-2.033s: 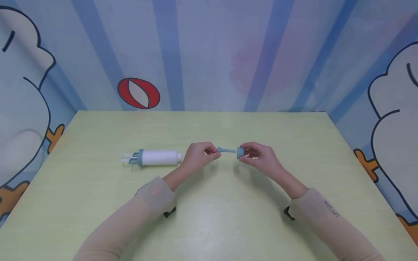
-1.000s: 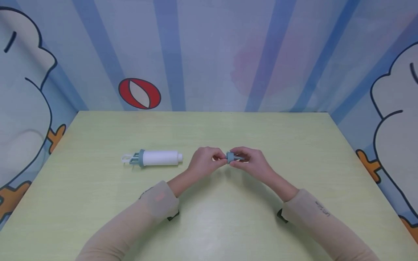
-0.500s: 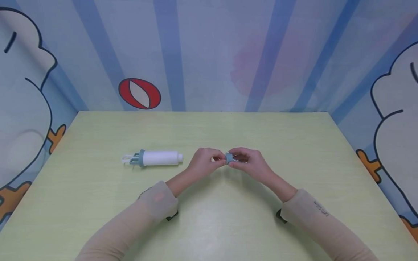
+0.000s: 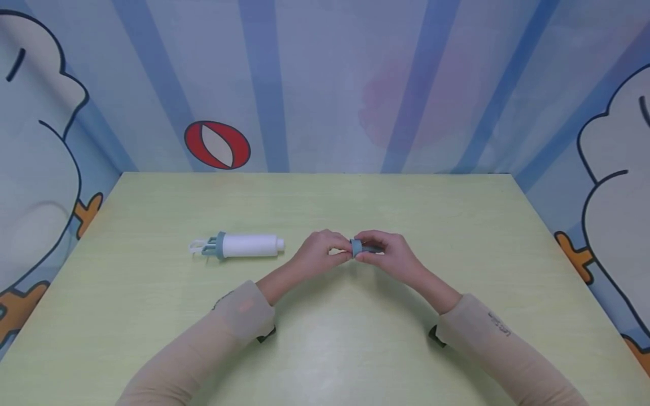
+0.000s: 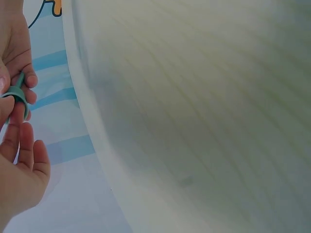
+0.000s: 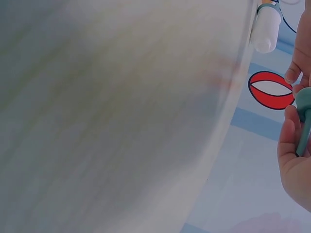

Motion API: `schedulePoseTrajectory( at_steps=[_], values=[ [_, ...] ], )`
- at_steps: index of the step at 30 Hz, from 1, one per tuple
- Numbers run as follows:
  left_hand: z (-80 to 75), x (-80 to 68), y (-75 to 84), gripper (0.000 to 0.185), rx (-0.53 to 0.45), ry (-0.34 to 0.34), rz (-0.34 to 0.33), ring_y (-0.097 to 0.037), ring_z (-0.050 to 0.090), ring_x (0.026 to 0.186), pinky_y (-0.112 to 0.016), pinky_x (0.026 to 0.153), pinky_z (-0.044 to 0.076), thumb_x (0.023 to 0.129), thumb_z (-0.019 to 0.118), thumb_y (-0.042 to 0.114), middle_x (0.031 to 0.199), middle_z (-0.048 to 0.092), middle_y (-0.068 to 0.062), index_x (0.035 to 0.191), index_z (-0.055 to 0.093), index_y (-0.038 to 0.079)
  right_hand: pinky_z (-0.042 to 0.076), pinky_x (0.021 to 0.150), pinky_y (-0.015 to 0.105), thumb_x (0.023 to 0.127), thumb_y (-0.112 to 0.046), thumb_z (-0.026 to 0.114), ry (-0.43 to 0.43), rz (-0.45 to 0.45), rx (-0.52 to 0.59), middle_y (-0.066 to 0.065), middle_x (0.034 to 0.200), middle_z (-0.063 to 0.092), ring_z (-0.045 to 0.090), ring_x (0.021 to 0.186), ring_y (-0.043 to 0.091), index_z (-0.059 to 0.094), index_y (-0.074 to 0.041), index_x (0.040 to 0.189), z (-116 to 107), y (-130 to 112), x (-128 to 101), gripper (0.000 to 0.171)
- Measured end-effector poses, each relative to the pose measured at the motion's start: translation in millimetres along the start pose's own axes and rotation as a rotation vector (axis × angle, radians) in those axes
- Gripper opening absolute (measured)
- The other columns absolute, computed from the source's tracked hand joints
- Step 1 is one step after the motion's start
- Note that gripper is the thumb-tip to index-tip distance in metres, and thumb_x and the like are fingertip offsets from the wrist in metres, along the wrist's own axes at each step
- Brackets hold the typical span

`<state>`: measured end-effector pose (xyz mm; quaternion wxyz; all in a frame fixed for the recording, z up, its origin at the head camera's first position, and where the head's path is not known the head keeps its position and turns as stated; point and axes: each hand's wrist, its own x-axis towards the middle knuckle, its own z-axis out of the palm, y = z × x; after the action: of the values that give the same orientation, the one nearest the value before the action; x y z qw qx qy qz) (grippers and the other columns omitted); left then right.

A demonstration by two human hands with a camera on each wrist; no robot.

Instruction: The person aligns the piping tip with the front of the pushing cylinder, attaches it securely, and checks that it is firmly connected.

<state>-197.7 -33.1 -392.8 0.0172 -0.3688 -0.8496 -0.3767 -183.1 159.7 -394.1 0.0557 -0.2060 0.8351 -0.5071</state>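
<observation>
A small blue-green cap (image 4: pixel 357 248) is held between the two hands above the middle of the table. My right hand (image 4: pixel 388 248) grips the cap's sides with thumb and fingertips. A thin blue-green stem (image 6: pixel 304 136) sticks out of the cap toward the right palm. On the cap's other side, my left hand (image 4: pixel 322 251) pinches at its open end, where the stem's flared end is hidden by the fingers. The left wrist view shows the left thumb and a finger right at the rim of the cap (image 5: pixel 18 93).
A white cylinder (image 4: pixel 249 246) with a blue-green collar (image 4: pixel 220 246), prongs and a clear loop lies on its side on the pale green table (image 4: pixel 325 349), left of the hands. A printed backdrop (image 4: pixel 325 84) rises behind the table's far edge.
Two seconds ago the stem in the left hand was apart from the cap in the right. The hands have come together, and the stem now passes through the cap. The white cylinder has stayed put.
</observation>
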Motion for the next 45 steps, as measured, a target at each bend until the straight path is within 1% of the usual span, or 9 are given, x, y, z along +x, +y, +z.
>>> schedulePoseTrajectory(
  at_steps=[6,10,16,20,24,30,37,40,45],
  values=[
    [0.4,-1.6,-0.1,0.013,0.042,0.0,0.032,-0.02,0.06,0.086,-0.029,0.077,0.046,0.079,0.065,0.01,0.093,0.068,-0.007,0.09,0.072,0.006,0.05,0.071,0.03,0.08,-0.013,0.065,0.008,0.002,-0.034,0.015,0.1,0.065,0.061,0.084,0.017,0.06,-0.001,0.108,1,-1,1,0.031],
    [0.6,-2.3,-0.3,0.013,0.045,-0.011,0.023,-0.02,0.059,0.085,-0.028,0.076,0.045,0.079,0.065,0.01,0.094,0.068,-0.007,0.091,0.071,0.007,0.05,0.069,0.027,0.08,-0.011,0.065,-0.002,-0.008,-0.016,0.016,0.099,0.064,0.06,0.082,0.016,0.06,0.001,0.108,1,-3,1,0.031],
    [1.1,-3.9,-2.4,0.014,-0.001,-0.042,-0.028,-0.017,0.058,0.082,-0.022,0.071,0.045,0.081,0.062,0.01,0.095,0.066,-0.007,0.092,0.07,0.007,0.048,0.066,0.02,0.08,-0.009,0.064,-0.009,0.003,0.002,0.017,0.098,0.063,0.059,0.08,0.015,0.06,0.001,0.107,3,-3,1,0.029],
    [0.7,-6.5,-3.9,0.015,-0.048,-0.066,-0.078,-0.015,0.058,0.079,-0.022,0.069,0.048,0.082,0.061,0.009,0.096,0.065,-0.007,0.095,0.069,0.007,0.047,0.065,0.021,0.08,-0.009,0.065,-0.011,0.024,-0.003,0.016,0.098,0.063,0.057,0.079,0.016,0.06,0.0,0.107,3,-4,2,0.029],
    [-1.6,-9.8,-6.2,0.019,-0.075,-0.076,-0.14,-0.014,0.059,0.081,-0.023,0.072,0.048,0.083,0.059,0.008,0.098,0.064,-0.004,0.1,0.068,0.008,0.047,0.065,0.024,0.079,-0.011,0.066,-0.003,0.037,-0.031,0.015,0.097,0.064,0.057,0.078,0.017,0.061,-0.002,0.107,2,-5,1,0.03],
    [-10.5,-15.7,-11.5,0.021,-0.08,-0.075,-0.19,-0.013,0.059,0.084,-0.021,0.073,0.047,0.084,0.058,0.008,0.099,0.065,-0.001,0.103,0.067,0.012,0.046,0.066,0.025,0.078,-0.011,0.067,0.002,0.051,-0.082,0.015,0.098,0.063,0.055,0.076,0.017,0.06,-0.001,0.107,-1,-4,0,0.032],
    [-26.5,-23.9,-20.1,0.023,-0.074,-0.083,-0.245,-0.016,0.058,0.088,-0.028,0.077,0.048,0.085,0.058,0.011,0.103,0.065,-0.006,0.107,0.065,0.01,0.047,0.068,0.028,0.078,-0.011,0.068,0.002,0.063,-0.091,0.015,0.099,0.063,0.055,0.078,0.018,0.06,-0.002,0.108,-2,-6,1,0.033],
    [-35.7,-27.4,-26.8,0.027,-0.039,-0.105,-0.289,-0.016,0.057,0.092,-0.031,0.081,0.047,0.085,0.06,0.019,0.106,0.064,-0.005,0.111,0.063,0.013,0.047,0.067,0.025,0.078,-0.01,0.067,0.0,0.07,-0.087,0.017,0.1,0.062,0.056,0.079,0.018,0.06,-0.001,0.109,-3,-6,1,0.033],
    [-54.4,-33.0,-39.0,0.038,0.033,-0.178,-0.386,-0.017,0.053,0.105,-0.037,0.09,0.044,0.083,0.063,0.028,0.114,0.06,0.0,0.119,0.057,0.018,0.047,0.067,0.022,0.078,-0.009,0.066,-0.008,0.076,-0.081,0.017,0.102,0.062,0.057,0.081,0.018,0.059,0.0,0.11,-4,-4,1,0.034]
  ],
)
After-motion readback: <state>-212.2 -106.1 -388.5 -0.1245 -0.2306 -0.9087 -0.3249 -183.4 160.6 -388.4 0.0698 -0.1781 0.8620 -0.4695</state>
